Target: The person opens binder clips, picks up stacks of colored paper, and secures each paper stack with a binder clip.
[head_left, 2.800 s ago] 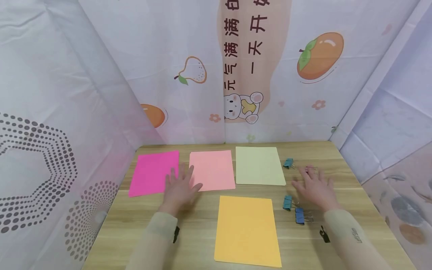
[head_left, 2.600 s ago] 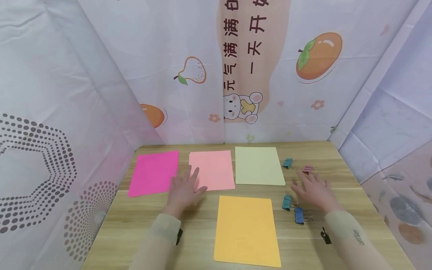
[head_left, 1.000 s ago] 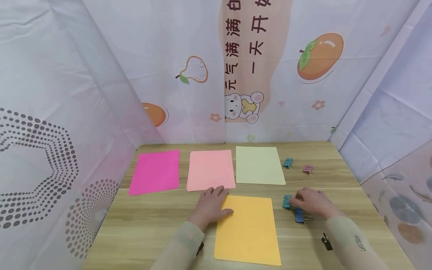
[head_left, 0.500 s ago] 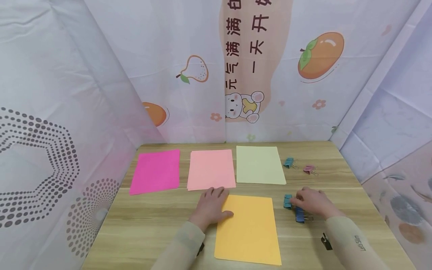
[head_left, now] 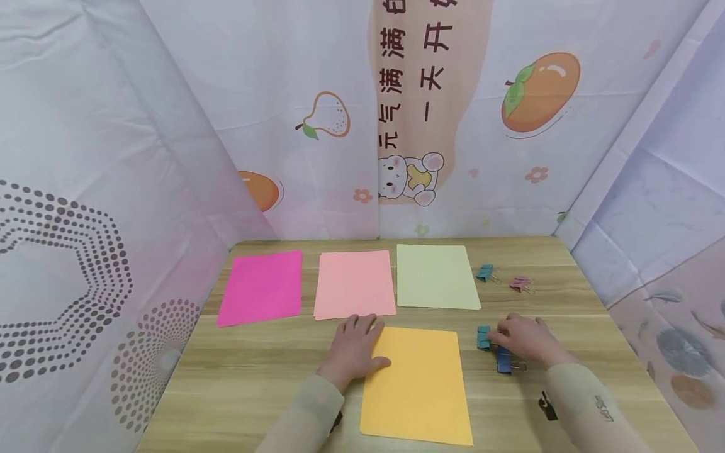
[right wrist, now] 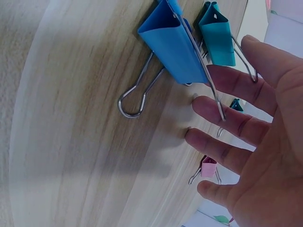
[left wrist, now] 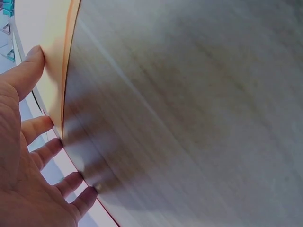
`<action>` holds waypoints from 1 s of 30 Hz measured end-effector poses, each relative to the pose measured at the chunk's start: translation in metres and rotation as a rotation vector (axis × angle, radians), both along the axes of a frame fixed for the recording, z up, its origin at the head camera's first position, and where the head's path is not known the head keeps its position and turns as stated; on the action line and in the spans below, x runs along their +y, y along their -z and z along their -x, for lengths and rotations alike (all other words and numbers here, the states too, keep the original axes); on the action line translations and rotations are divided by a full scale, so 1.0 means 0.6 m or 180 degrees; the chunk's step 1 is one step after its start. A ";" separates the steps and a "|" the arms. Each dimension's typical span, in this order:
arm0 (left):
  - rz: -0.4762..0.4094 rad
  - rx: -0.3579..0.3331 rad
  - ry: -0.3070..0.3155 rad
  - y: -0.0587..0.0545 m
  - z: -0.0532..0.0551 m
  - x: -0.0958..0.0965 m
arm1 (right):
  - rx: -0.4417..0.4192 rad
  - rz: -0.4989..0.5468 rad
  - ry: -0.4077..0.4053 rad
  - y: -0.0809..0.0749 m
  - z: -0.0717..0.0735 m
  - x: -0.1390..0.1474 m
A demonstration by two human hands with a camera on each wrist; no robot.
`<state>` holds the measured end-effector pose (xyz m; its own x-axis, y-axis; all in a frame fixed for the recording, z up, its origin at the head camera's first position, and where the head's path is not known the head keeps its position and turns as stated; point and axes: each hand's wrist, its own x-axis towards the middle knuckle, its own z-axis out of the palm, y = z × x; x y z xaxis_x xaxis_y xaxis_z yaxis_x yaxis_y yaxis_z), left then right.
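My left hand (head_left: 354, 352) rests with fingers spread at the upper left edge of the orange paper (head_left: 419, 390), thumb lying over it. In the left wrist view the paper's edge (left wrist: 68, 61) bows up slightly beside the thumb. My right hand (head_left: 523, 336) is beside a teal binder clip (head_left: 483, 338) and a blue binder clip (head_left: 503, 362). In the right wrist view its loosely bent fingers stand apart on the wood, with the thumb and index finger on either side of the teal clip's wire handle (right wrist: 247, 64). The blue clip (right wrist: 175, 47) stands nearer the camera.
Magenta paper (head_left: 262, 288), pink paper (head_left: 355, 284) and pale green paper (head_left: 437, 277) lie in a row along the back of the wooden table (head_left: 238, 384). Farther right are another teal clip (head_left: 485, 272) and a pink clip (head_left: 519, 284). Printed curtains (head_left: 317, 201) enclose the table.
My left hand has moved right and nearer, from by the pink paper to the orange paper. My right hand has come nearer, from by the pink clip to the front teal clip. Both are still lately.
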<state>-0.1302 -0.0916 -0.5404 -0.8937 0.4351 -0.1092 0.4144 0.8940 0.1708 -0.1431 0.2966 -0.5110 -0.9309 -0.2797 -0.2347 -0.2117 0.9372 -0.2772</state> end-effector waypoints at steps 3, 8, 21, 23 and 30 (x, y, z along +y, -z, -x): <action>0.0040 0.0026 0.0007 0.003 -0.001 -0.001 | -0.0035 0.0017 0.0005 -0.002 0.001 -0.002; 0.0102 0.0065 0.0012 0.006 -0.002 -0.003 | -0.0078 0.0035 0.0004 -0.004 0.002 -0.005; 0.0073 0.0108 0.0038 0.009 -0.005 -0.007 | 0.0067 0.0189 -0.0089 -0.006 0.004 -0.010; 0.0063 0.0126 0.0039 0.011 -0.005 -0.007 | 0.0095 0.0220 -0.0126 -0.004 0.004 -0.010; 0.0059 0.0105 0.0015 0.012 -0.003 -0.006 | 0.0150 0.0380 -0.0244 0.002 0.008 -0.007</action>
<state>-0.1282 -0.0954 -0.5479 -0.8950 0.4374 -0.0879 0.4236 0.8949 0.1405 -0.1480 0.2924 -0.5122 -0.9149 -0.3739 -0.1521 -0.2969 0.8787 -0.3739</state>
